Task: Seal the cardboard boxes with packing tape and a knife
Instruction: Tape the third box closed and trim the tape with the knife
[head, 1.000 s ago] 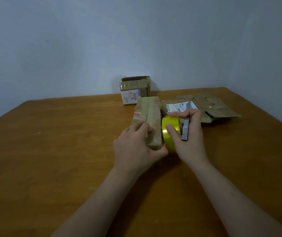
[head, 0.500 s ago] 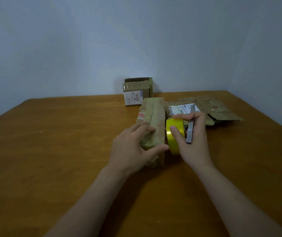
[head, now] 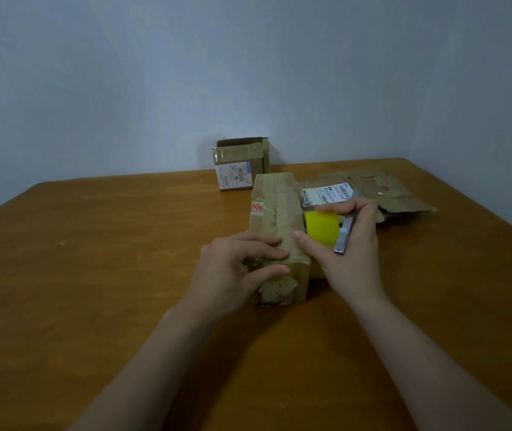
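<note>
Three boxes lie on the table (head: pixel 93 275). Left hand (head: pixel 232 270) grips the near box (head: pixel 279 213) at its end; right hand (head: pixel 352 259) holds tape (head: pixel 321 227) and knife (head: pixel 343 236) beside it. Its seam appears taped; rear box (head: pixel 242 164) and flat box (head: pixel 382 191) look unsealed.

Dim, soft, bluish light; faint shadows, slight blur, wide-angle bending at edges.
</note>
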